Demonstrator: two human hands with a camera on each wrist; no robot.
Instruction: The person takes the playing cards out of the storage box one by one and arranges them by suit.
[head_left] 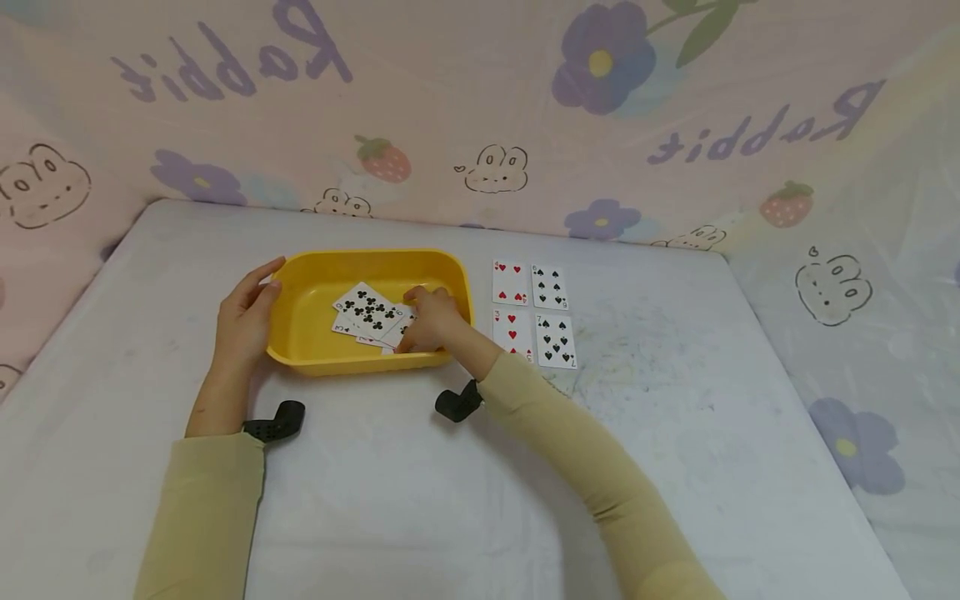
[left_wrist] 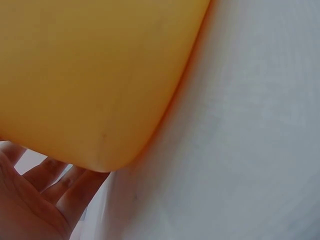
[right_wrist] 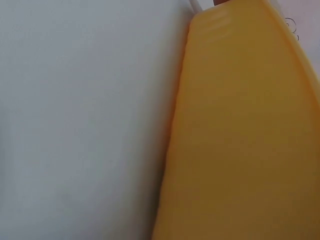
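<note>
A yellow plastic tub (head_left: 300,333) stands on the table with several overlapping playing cards (head_left: 367,308) inside. The uppermost card shows many clubs. At the tub's left end, my left hand (head_left: 243,321) touches the outer wall, its fingers (left_wrist: 75,192) fairly straight in the left wrist view. My right hand (head_left: 431,321) reaches over the near right rim into the tub, thumb and fingers down at the cards on the right of the pile. Its fingertips are partly hidden, so whether they pinch a card is unclear. The right wrist view mostly shows the tub's outer wall (right_wrist: 240,125).
Right of the tub, four of hearts (head_left: 510,283), six of spades (head_left: 551,287), three of hearts (head_left: 512,333) and seven of spades (head_left: 556,342) lie face up in two rows. A printed cloth (head_left: 435,100) hangs behind the white-covered table (head_left: 375,492).
</note>
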